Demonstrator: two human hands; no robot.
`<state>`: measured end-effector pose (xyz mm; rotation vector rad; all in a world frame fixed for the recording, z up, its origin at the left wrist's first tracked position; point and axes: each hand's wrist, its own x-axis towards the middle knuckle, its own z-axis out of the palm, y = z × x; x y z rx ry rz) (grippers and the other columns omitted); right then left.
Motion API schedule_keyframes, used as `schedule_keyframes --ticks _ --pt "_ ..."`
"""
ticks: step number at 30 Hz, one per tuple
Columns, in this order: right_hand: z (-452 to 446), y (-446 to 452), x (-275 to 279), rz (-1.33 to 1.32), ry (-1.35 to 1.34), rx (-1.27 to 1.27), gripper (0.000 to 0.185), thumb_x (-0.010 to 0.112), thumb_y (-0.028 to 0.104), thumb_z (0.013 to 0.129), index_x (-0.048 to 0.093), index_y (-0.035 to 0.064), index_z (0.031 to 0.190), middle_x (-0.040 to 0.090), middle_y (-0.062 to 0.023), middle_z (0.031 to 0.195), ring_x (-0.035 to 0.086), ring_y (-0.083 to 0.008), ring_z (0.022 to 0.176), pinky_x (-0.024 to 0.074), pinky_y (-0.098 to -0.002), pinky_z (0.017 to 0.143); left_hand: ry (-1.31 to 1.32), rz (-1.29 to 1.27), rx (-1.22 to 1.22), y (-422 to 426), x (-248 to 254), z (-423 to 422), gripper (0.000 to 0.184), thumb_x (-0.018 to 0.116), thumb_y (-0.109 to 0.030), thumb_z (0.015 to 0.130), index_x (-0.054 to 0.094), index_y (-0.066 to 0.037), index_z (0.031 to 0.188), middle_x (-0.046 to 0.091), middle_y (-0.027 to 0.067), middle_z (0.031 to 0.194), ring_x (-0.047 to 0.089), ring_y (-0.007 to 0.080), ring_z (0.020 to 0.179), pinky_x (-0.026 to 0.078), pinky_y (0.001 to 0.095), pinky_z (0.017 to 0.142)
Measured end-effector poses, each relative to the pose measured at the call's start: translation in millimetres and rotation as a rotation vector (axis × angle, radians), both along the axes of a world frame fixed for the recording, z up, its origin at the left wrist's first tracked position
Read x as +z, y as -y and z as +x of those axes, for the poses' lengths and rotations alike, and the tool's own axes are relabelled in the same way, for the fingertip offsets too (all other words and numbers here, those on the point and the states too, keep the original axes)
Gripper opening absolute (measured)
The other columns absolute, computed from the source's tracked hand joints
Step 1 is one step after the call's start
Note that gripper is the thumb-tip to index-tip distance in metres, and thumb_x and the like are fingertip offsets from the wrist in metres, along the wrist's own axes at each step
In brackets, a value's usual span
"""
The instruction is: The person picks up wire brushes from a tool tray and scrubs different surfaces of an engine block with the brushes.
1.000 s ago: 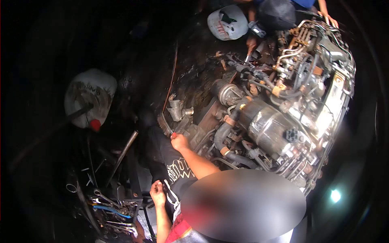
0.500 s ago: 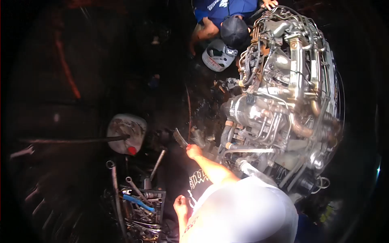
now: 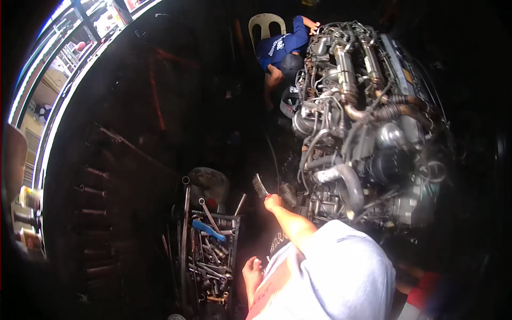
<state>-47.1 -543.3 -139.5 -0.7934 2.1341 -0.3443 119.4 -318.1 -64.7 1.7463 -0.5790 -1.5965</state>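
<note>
My right hand [image 3: 273,203] is closed round the handle of a wire brush [image 3: 260,185], its bristles pointing up and away from me, just left of the engine. Lower down, my left hand [image 3: 252,271] hangs in front of my shirt with its fingers loosely curled, and I see nothing in it. The big engine [image 3: 345,74], covered in pipes and hoses, fills the right side. Nearest my left hand is a tool tray [image 3: 235,256] full of wrenches and sockets, with a blue tool [image 3: 208,230] lying on top.
A person in a blue shirt and dark cap [image 3: 292,66] leans over the engine's far end, beside a pale chair [image 3: 268,22]. A long bar with a ringed end [image 3: 186,213] lies along the tray. Behind the tray sits a dim pale container [image 3: 213,178].
My view has turned, so the engine and tray sit differently and a bright opening shows at upper left. The wire brush stays in my right hand.
</note>
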Motion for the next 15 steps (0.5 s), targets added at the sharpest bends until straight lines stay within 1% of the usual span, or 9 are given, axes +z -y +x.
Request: schedule_keyframes --ticks 1,3,5,6,7,9,11,13,15 --pt "1.7 -13.1 13.3 -0.035 -0.002 0.004 0.024 0.052 0.027 0.076 0.063 0.0067 0.084 0.061 -0.0173 0.089 0.058 -0.0303 0.090 0.0459 -0.0380 0.075 -0.082 -0.036 0.038 -14.7 -5.0 3.9 0.020 0.053 -0.011 0.084 0.055 0.001 0.100 0.058 0.0041 0.079 0.052 0.0075 0.065 0.044 0.0218 0.057" --pt "-4.3 -39.3 -9.8 -0.061 -0.015 -0.006 0.023 0.053 0.027 0.075 0.063 0.0072 0.083 0.061 -0.0171 0.087 0.059 -0.0297 0.087 0.0463 -0.0373 0.074 -0.049 -0.072 0.030 -37.5 -12.8 8.5 0.019 0.054 -0.010 0.083 0.056 0.000 0.098 0.057 0.0031 0.077 0.051 0.0076 0.064 0.043 0.0209 0.056" --pt "-14.3 -64.7 -27.9 -0.236 0.022 0.019 0.015 0.057 0.018 0.071 0.061 0.0047 0.076 0.062 -0.0161 0.081 0.061 -0.0272 0.083 0.0469 -0.0338 0.071 0.038 -0.104 0.012 -50.5 -11.9 13.2 0.019 0.055 -0.011 0.082 0.056 0.001 0.096 0.057 0.0027 0.076 0.051 0.0082 0.064 0.043 0.0215 0.058" --pt "-19.9 -80.4 -14.8 -0.188 -0.012 0.039 0.015 0.056 0.019 0.071 0.061 0.0049 0.075 0.062 -0.0176 0.080 0.060 -0.0297 0.083 0.0469 -0.0349 0.072 0.059 -0.109 -0.013 -56.1 -15.3 17.3 0.020 0.055 -0.012 0.082 0.056 0.002 0.096 0.057 0.0035 0.077 0.052 0.0092 0.066 0.044 0.0229 0.060" --pt "-26.9 -97.4 0.8 -0.154 -0.021 0.071 0.019 0.054 0.022 0.073 0.061 0.0045 0.077 0.062 -0.0154 0.083 0.060 -0.0288 0.083 0.0459 -0.0365 0.072 0.084 -0.114 -0.034 -60.7 -18.4 22.3 0.021 0.055 -0.012 0.082 0.056 0.002 0.096 0.058 0.0043 0.078 0.052 0.0101 0.068 0.044 0.0243 0.062" --pt "-48.8 -125.2 -36.1 -0.108 -0.045 0.099 0.020 0.054 0.024 0.073 0.062 0.0078 0.081 0.062 -0.0163 0.085 0.059 -0.0294 0.086 0.0455 -0.0369 0.075 0.186 -0.136 -0.081 -65.9 -22.3 27.3 0.023 0.054 -0.014 0.082 0.056 0.003 0.096 0.060 0.0068 0.082 0.054 0.0128 0.073 0.044 0.0263 0.067" --pt "-63.0 -153.5 7.7 0.023 -0.127 0.169 0.022 0.053 0.026 0.073 0.062 0.0098 0.084 0.061 -0.0166 0.088 0.058 -0.0298 0.087 0.0454 -0.0372 0.076 0.267 -0.180 -0.156 -65.2 -15.6 29.9 0.024 0.054 -0.015 0.082 0.057 0.004 0.097 0.060 0.0090 0.084 0.056 0.0152 0.077 0.044 0.0274 0.070" --pt "-81.0 -175.4 0.4 0.103 -0.160 0.240 0.026 0.051 0.029 0.074 0.063 0.0092 0.086 0.061 -0.0164 0.090 0.058 -0.0307 0.088 0.0457 -0.0379 0.075 0.303 -0.202 -0.176 -62.4 -6.6 31.6 0.024 0.054 -0.016 0.082 0.057 0.004 0.096 0.061 0.0087 0.083 0.057 0.0144 0.075 0.045 0.0262 0.067" --pt "-99.1 -198.0 11.3 0.165 -0.147 0.270 0.029 0.049 0.032 0.077 0.063 0.0084 0.085 0.061 -0.0168 0.092 0.057 -0.0322 0.090 0.0457 -0.0386 0.075 0.195 -0.195 -0.094 -61.3 -12.0 31.6 0.023 0.054 -0.016 0.082 0.057 0.003 0.095 0.060 0.0078 0.082 0.056 0.0124 0.073 0.045 0.0243 0.064"
